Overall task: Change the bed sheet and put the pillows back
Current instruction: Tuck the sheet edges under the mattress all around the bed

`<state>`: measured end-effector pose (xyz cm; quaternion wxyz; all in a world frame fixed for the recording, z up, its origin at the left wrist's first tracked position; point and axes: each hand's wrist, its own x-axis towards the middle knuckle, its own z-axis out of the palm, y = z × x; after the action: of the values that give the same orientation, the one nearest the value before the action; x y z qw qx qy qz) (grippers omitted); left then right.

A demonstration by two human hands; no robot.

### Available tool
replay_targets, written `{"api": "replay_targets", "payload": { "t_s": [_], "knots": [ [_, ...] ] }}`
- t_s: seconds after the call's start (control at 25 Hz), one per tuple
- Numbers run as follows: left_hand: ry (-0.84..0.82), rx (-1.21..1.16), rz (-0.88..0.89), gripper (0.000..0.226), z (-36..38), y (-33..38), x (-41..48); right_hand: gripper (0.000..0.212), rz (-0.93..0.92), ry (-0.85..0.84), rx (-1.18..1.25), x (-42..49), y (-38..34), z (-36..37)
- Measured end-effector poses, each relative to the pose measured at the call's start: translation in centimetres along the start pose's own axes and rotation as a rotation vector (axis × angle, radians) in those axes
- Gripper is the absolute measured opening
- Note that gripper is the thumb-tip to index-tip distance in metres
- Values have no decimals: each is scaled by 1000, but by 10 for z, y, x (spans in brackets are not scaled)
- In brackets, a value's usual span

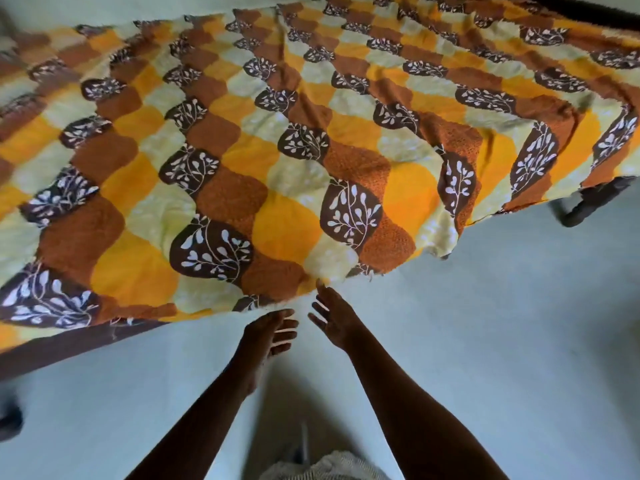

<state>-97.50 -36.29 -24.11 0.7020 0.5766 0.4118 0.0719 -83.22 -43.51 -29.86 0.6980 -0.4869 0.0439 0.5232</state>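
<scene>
Orange, brown and pale green patches with white leaf prints cover the bed sheet (242, 150). It lies spread over the bed and fills the view from 9 o'clock through 12 to 3 o'clock. Its corner at 3 o'clock hangs down in folds beside a dark bed leg (588, 206). At 8 o'clock a dark strip of the bed frame (69, 344) shows under the near edge of the sheet.

Both arms reach forward from 6 o'clock. The left hand (273, 330) is released, its fingers loosely spread and holding nothing, just below the sheet's edge and apart from it. The right hand (332, 320) is released too, with straight fingers. Its longest fingertip reaches the hem, but I cannot tell whether it touches. The pale floor (485, 323) lies under the hands. At the bottom border, at 6 o'clock, a piece of light knitted cloth (329, 467) is seen.
</scene>
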Motion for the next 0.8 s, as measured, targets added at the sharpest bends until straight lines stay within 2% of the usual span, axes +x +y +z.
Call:
{"api": "replay_targets", "payload": {
  "t_s": [0.08, 0.2, 0.28, 0.4, 0.52, 0.64, 0.72, 0.8],
  "knots": [
    [102, -271, -92, 25, -23, -12, -17, 49, 12, -28, 105, 9, 10, 26],
    [171, -585, -42, 25, -38, 2, -27, 56, -50, -23, 168, 20, 18, 44],
    [154, -742, -4, 25, -44, 20, -23, 44, -79, 32, 165, 23, 18, 49],
    [107, -924, 0, 31, -44, 41, -7, 22, -65, 143, 111, 21, 10, 55],
    [132, -1146, 21, 52, -38, 47, 10, 18, -12, 281, -58, 16, -1, 55],
    [120, -1258, 65, 66, -37, 44, 21, 23, -12, 304, -188, 13, -11, 55],
    [87, -1301, 89, 72, -39, 39, 27, 24, -14, 274, -110, 12, -17, 55],
    [25, -1353, 121, 74, -42, 36, 32, 18, -30, 209, 89, 9, -21, 55]
  ]
}}
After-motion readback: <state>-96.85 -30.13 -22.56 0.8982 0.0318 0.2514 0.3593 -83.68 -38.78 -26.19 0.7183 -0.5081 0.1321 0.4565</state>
